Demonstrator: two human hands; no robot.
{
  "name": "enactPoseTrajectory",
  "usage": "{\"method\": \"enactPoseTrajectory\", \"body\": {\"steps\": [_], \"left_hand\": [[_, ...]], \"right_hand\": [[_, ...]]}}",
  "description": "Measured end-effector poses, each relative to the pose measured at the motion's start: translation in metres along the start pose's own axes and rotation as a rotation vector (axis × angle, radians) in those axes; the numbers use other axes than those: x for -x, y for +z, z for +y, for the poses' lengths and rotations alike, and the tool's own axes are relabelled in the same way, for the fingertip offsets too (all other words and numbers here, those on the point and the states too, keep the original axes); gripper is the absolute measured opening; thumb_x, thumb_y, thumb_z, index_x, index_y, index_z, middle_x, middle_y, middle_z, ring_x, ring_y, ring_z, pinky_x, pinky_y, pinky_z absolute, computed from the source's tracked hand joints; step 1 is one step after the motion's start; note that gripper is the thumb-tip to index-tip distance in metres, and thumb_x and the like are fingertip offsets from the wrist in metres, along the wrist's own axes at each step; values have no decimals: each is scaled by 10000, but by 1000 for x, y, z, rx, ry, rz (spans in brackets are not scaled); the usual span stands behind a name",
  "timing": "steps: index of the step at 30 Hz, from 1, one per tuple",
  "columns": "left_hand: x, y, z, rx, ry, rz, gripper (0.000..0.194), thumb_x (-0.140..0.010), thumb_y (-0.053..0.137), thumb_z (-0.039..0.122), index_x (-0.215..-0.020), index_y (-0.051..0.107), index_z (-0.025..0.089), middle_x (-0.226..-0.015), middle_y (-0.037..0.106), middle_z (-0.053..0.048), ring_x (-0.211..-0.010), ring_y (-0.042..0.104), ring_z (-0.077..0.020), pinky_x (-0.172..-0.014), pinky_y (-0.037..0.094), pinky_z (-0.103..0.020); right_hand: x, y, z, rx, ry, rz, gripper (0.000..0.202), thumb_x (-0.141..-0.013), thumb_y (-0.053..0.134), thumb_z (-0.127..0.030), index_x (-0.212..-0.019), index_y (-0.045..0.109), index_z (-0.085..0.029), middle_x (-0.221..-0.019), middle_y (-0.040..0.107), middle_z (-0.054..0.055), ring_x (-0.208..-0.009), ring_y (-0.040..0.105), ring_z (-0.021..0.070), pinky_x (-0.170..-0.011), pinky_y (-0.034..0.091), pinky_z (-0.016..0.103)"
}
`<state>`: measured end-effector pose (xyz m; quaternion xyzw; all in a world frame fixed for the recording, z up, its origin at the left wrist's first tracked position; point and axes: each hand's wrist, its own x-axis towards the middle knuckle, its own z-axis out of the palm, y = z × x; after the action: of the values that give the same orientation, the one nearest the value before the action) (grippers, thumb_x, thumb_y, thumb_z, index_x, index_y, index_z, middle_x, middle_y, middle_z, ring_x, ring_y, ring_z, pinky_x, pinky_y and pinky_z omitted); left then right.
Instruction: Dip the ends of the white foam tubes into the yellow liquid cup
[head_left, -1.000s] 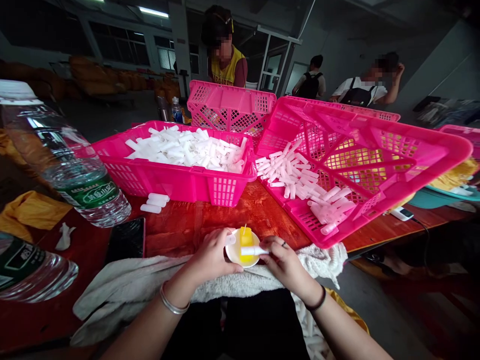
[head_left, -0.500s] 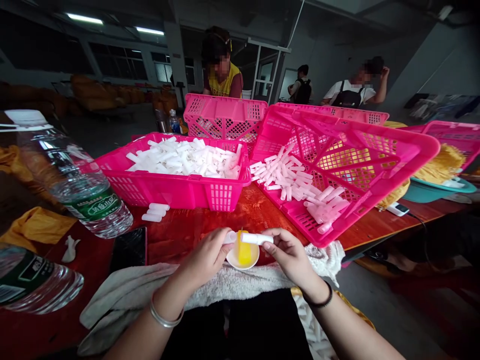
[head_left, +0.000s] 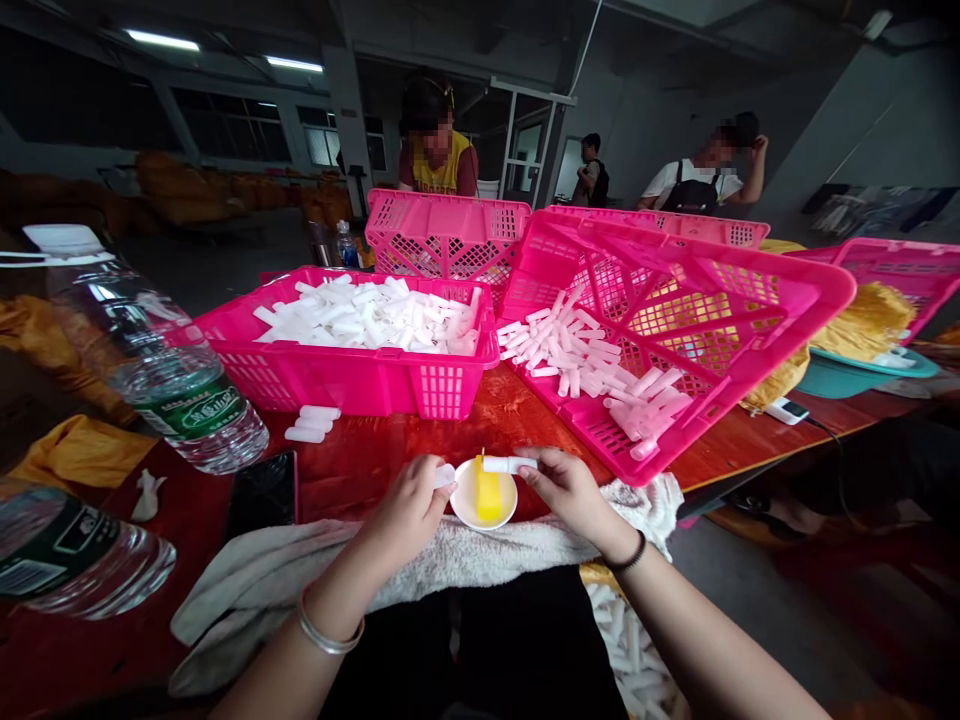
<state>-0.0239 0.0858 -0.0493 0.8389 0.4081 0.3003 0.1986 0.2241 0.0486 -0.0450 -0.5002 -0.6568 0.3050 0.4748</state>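
Observation:
My left hand (head_left: 401,508) is closed around a short white plastic piece (head_left: 444,476), pinched between thumb and fingers. In my right hand (head_left: 568,492) a white plastic tube (head_left: 507,464) is pinched by its right end and lies nearly level. The tube's left end reaches over the top of a yellow block (head_left: 490,500), whose material I cannot make out. Under that block is a small white dish (head_left: 461,502) on the table, between my hands. A gap separates the left piece from the tube.
Beyond my hands stands a pink basket (head_left: 345,385) full of white tubes. A tilted pink basket (head_left: 750,345) on the right holds more tubes. Several tubes (head_left: 311,424) lie on the red table. Large water bottles (head_left: 199,400), a phone (head_left: 262,488) and a white towel (head_left: 300,550) are near. Co-workers stand behind.
The left piece has moved left, away from the dish, and the gap to the tube is wider. My right hand with the tube has shifted slightly left and up.

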Motion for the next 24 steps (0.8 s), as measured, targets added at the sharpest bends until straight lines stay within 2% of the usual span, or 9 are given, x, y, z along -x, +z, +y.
{"method": "enactPoseTrajectory", "body": {"steps": [2,5,7,10,12,16,18,22,24], "left_hand": [[2,12,-6,27,-54,-51,351,-854,601,333,-1136,466,173,-1157,571,-146,-1104,558,-304,-923,480,-471],[2,26,-7,61,-101,-122,849,-607,851,348,-1286,376,163,-1330,472,-200,-1233,469,-356,-1008,425,-499],[0,30,-5,66,-124,-145,977,-529,901,332,-1321,353,170,-1355,462,-199,-1267,436,-362,-1046,386,-507],[-3,31,-3,89,-146,-153,970,-525,905,307,-1322,365,194,-1354,481,-171,-1265,440,-351,-1051,372,-516],[-3,30,-3,122,-145,-157,912,-543,896,306,-1299,395,214,-1343,497,-146,-1242,464,-343,-1036,386,-517],[-2,28,-4,160,-151,-152,857,-550,896,297,-1265,430,217,-1315,524,-132,-1212,495,-332,-1020,403,-510],[-1,27,-3,167,-148,-142,848,-541,898,292,-1253,443,217,-1303,535,-131,-1205,504,-332,-1016,409,-507],[-1,25,0,179,-144,-128,831,-533,900,280,-1238,464,216,-1289,547,-125,-1190,519,-318,-1008,422,-483],[-1,25,0,180,-151,-131,828,-534,901,283,-1236,466,213,-1285,550,-126,-1184,522,-318,-1003,423,-487]], "right_hand": [[-1,2,16,104,-68,-56,281,-906,569,-337,-1105,666,-164,-1054,691,123,-944,653,250,-860,519,408],[1,6,29,197,-195,-111,263,-930,535,-254,-1157,648,-185,-1080,678,119,-990,637,243,-901,506,405],[5,7,30,227,-287,-136,239,-937,527,-220,-1142,647,-196,-1068,660,119,-985,629,230,-877,517,381],[7,8,27,208,-364,-170,175,-944,514,-198,-1040,660,-198,-1028,627,115,-950,617,214,-828,528,360],[8,9,26,147,-328,-184,124,-932,542,-222,-972,656,-193,-998,613,105,-940,609,216,-818,526,366],[9,11,27,-59,-4,-204,252,-946,516,-357,-1115,580,-182,-904,617,66,-734,613,173,-651,545,322],[10,12,27,-54,72,-192,270,-956,494,-376,-1104,590,-172,-860,619,60,-690,604,166,-637,540,319],[12,10,23,102,-198,-179,133,-911,574,-280,-908,667,-185,-957,580,101,-900,581,218,-799,507,372],[12,9,21,63,-243,-200,113,-904,585,-273,-905,666,-194,-968,555,94,-921,572,214,-794,510,357]]}}
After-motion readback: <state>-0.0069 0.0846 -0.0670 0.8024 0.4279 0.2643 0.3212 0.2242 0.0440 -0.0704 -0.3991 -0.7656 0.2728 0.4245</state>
